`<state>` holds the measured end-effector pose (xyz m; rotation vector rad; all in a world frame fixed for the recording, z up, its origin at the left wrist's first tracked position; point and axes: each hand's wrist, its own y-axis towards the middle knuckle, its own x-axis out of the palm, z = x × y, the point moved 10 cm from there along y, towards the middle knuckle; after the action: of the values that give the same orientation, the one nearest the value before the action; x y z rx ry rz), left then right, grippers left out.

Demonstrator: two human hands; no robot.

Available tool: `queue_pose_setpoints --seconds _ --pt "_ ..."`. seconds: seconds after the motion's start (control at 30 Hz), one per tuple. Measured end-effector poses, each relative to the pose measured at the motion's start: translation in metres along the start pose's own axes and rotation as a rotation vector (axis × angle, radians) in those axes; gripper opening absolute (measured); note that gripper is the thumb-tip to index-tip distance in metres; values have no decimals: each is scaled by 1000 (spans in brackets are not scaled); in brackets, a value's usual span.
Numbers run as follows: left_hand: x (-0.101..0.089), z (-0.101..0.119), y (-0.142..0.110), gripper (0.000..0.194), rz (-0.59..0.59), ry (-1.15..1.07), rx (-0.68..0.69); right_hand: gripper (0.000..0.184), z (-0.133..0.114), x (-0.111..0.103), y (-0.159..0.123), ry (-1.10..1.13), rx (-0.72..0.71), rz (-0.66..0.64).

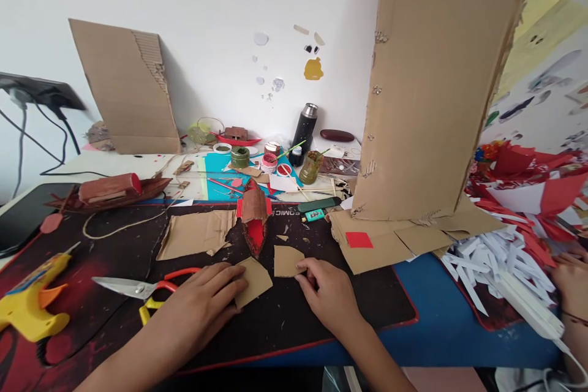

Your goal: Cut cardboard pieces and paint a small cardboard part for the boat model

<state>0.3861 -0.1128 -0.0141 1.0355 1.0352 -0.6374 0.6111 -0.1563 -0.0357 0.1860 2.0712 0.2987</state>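
My left hand (209,297) is closed on a small cardboard piece (256,282), its fingers over the piece's left edge. Between thumb and fingertips, my right hand (328,291) pinches the right edge of another cardboard piece (286,261). A narrow gap lies between the two pieces. Just beyond them sits a small model boat (254,214) with a brown curved roof and red inside. Scissors (133,288) with red and yellow handles lie beside my left hand, which partly covers them.
At the left are a yellow glue gun (37,300) and a brown model boat (110,190). Paint jars (240,157) and a black flask (304,127) stand behind. A tall cardboard panel (422,86) rises at right, near paper strips (500,263) and another person's hand (572,278).
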Motion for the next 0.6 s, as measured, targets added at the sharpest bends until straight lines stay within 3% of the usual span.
queue_pose_setpoints --seconds 0.17,0.33,0.5,0.6 --pt "-5 -16 -4 36 -31 -9 -25 17 0 2 0 11 9 -20" --pt "-15 -20 -9 47 -9 49 42 13 0 3 2 48 16 -48" --pt "-26 -14 0 43 135 68 37 20 -1 0 1 180 15 -12" --pt "-42 -10 10 31 256 -18 -14 25 14 -4 4 350 150 1"
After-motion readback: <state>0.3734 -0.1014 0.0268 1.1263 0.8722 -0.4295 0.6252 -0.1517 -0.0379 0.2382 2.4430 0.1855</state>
